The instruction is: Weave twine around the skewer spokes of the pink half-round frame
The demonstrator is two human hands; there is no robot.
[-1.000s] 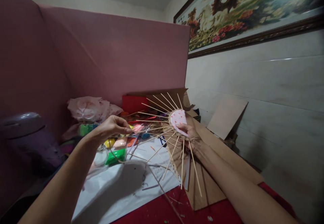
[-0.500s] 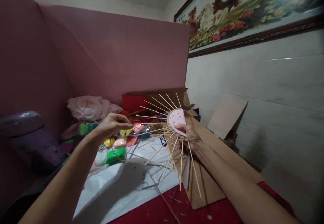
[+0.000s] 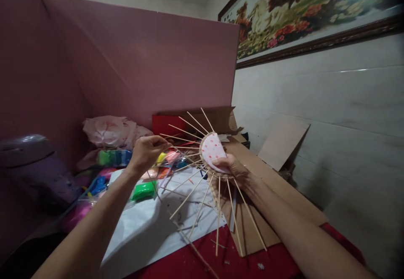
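My right hand (image 3: 235, 165) grips a half-round piece covered in white fabric with pink-red dots (image 3: 213, 146), its thumb lying on the cloth. A woven tan cord edge (image 3: 202, 155) runs round the curve. Several thin wooden sticks (image 3: 189, 195) fan out from it like rays. Off to the left, my left hand (image 3: 150, 150) is closed in a pinch on a thin brown cord (image 3: 180, 150), which stretches toward the woven edge. What looks like its loose end dangles below the hand. The far side of the dotted piece is hidden.
Packets of coloured clay (image 3: 143, 190) lie on white paper (image 3: 142, 228). Brown cardboard (image 3: 252, 228) stretches under the right arm over a red cloth (image 3: 195, 262). A purple bin (image 3: 38, 178) stands at left; a pink panel (image 3: 151, 60) rises behind. Cord bits are scattered in front.
The dotted piece and right hand have shifted slightly left and tilted, its sticks turning with it. My left hand has risen a little and moved right, still pinching the cord.
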